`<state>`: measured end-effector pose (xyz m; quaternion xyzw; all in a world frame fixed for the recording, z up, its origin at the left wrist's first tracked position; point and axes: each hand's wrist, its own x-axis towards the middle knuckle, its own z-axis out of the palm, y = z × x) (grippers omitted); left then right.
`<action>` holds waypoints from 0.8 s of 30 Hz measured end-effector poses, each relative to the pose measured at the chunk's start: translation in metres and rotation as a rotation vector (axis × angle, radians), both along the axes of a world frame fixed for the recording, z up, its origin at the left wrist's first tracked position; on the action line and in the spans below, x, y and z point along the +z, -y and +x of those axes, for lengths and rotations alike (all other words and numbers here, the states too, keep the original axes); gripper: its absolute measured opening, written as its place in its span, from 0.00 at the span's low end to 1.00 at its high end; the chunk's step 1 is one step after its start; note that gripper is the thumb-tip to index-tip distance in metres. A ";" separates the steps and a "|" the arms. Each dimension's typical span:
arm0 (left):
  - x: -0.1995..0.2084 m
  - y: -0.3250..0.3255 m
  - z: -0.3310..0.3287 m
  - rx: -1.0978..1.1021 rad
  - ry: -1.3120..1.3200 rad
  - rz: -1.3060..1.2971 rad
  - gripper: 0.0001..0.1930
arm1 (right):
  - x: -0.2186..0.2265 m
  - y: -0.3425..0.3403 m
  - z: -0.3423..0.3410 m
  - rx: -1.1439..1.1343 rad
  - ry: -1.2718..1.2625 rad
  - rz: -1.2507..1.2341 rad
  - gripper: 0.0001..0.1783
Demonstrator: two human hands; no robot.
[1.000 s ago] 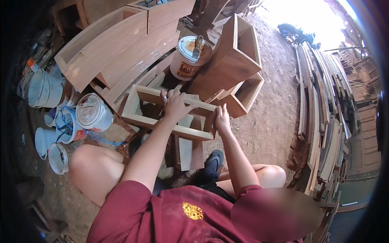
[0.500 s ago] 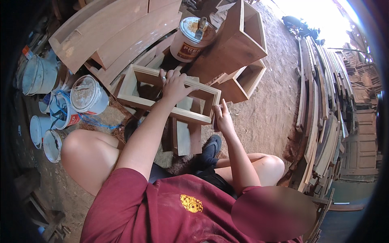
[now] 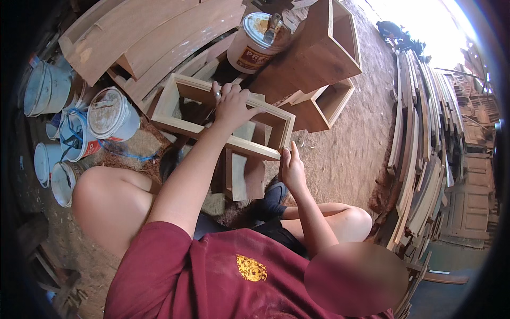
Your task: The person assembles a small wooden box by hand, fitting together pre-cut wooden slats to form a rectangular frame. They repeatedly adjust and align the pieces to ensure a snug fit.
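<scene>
A pale, open rectangular wooden frame box (image 3: 249,150), split by a crosspiece, lies level in front of me on other wooden pieces. My left hand (image 3: 229,106), with a ring on one finger, reaches across it. Its fingers curl over the far rail and the thumb stretches right along it. At the box's right end my right hand (image 3: 294,167) is closed, thumb up, against the outer face near the front corner. A narrow dark brown edge shows beside its palm; what that piece is, I cannot make out. Under the frame stands another wooden piece (image 3: 243,178).
Beyond it is a lidded white bucket (image 3: 249,50) with a scraper (image 3: 271,29) on top. More wooden boxes (image 3: 313,58) stand at far right, large panels (image 3: 154,48) at far left. Several buckets (image 3: 110,118) sit left; stacked planks (image 3: 411,133) line the right.
My right hand has moved slightly down along the right end of the frame box. My left hand keeps its hold on the far rail. The view has shifted a little.
</scene>
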<state>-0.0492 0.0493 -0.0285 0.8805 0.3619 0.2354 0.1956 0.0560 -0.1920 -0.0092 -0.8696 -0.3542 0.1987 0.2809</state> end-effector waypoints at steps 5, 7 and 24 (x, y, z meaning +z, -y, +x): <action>0.008 0.004 0.005 -0.011 -0.018 0.006 0.34 | 0.014 -0.016 0.009 -0.043 0.022 -0.023 0.34; 0.006 0.006 0.004 -0.007 -0.018 0.021 0.34 | 0.017 -0.012 0.012 -0.023 -0.086 -0.043 0.34; 0.107 0.036 -0.082 -0.562 -0.548 0.036 0.11 | 0.207 -0.021 0.122 0.802 0.314 -0.418 0.17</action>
